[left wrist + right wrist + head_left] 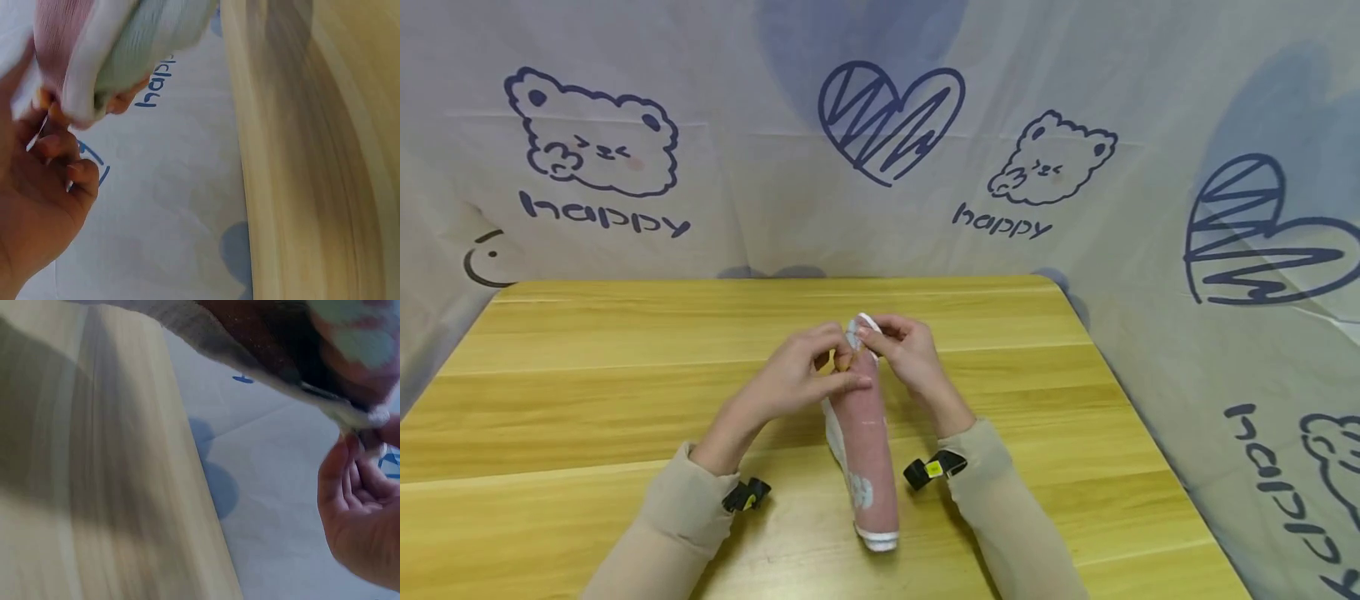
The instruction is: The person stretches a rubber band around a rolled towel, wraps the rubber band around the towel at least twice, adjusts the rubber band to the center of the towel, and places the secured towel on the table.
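A pink towel [867,433] with pale patches and white edges is folded or rolled into a long bundle, its far end lifted between both hands. My left hand [805,367] is at the left of that end, its thumb along the pink cloth. A small orange, band-like thing [844,364] shows at the left fingertips; its exact kind is unclear. On the other side, my right hand [910,350] pinches the white-edged end between thumb and fingers. In the left wrist view the towel [81,56] hangs above the left hand [47,187]. The right wrist view shows the right hand [362,500] gripping the towel's edge.
Beneath the hands is a wood-grain table [587,417]. Its far edge meets a pale cloth backdrop [745,167] with drawn bears and hearts, which also runs down the right side. A black strap device [747,495] sits on the left wrist, another [934,469] on the right.
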`<move>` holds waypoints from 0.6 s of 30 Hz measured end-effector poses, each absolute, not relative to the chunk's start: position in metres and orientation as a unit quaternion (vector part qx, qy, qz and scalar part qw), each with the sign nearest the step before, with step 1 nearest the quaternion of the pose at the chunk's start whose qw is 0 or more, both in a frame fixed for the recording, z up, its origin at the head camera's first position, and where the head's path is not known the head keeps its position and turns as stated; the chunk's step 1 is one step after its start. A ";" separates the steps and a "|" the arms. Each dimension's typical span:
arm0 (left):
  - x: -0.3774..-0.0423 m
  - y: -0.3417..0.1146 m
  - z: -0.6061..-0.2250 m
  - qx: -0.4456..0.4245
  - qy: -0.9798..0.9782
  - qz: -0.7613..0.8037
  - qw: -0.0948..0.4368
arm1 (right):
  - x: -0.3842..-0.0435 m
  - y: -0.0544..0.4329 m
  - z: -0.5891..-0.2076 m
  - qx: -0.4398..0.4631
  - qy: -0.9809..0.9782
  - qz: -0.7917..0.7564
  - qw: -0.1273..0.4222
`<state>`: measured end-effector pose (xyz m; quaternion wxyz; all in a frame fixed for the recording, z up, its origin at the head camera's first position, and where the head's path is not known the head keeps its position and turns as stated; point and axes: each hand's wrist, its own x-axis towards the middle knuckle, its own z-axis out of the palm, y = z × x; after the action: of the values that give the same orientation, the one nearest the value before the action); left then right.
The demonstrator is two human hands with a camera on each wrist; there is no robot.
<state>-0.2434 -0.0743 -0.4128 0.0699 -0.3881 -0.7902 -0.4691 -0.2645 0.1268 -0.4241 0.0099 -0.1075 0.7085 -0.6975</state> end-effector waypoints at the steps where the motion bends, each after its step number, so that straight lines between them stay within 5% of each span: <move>1: -0.243 -0.074 -0.412 -0.378 -0.795 -0.468 0.074 | -0.265 0.127 -0.424 -0.107 0.708 -0.698 0.012; 13: -0.248 -0.089 -0.412 -0.336 -0.752 -0.568 0.001 | -0.260 0.136 -0.420 -0.230 0.638 -0.731 0.068; 18: -0.249 -0.089 -0.412 -0.327 -0.758 -0.564 0.004 | -0.259 0.134 -0.421 -0.221 0.646 -0.730 0.039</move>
<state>-0.2488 -0.0892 -0.4119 0.0035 -0.3272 -0.7584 -0.5638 -0.2588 0.1338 -0.4208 0.0389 -0.2211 0.6459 -0.7297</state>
